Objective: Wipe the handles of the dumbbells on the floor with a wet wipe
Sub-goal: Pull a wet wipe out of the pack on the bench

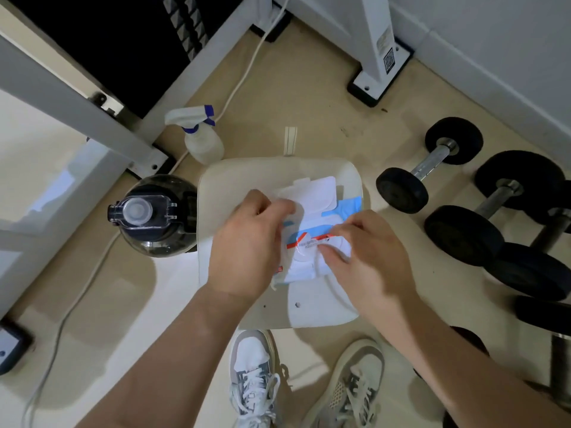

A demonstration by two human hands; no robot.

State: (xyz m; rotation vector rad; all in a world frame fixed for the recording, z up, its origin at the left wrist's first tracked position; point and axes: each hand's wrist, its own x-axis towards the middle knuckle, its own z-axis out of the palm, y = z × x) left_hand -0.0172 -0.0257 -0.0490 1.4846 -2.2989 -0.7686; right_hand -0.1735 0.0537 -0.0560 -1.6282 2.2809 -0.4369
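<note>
A blue and white wet-wipe pack [312,223] lies on a cream stool seat [278,171], its white lid flipped up at the far side. My left hand [247,245] grips the pack's left side. My right hand [367,254] pinches the clear seal sticker with a red stripe [309,242] over the pack's opening. Black dumbbells with metal handles lie on the floor to the right: a small one [432,163], a bigger one [497,202], and more [537,273] toward the right edge.
A white spray bottle with blue trim [200,137] stands on the floor behind the stool. A dark water jug with a clear cap [154,214] stands left of the stool. White frame legs [377,57] and a cable [247,69] cross the floor. My two shoes [253,378] are below.
</note>
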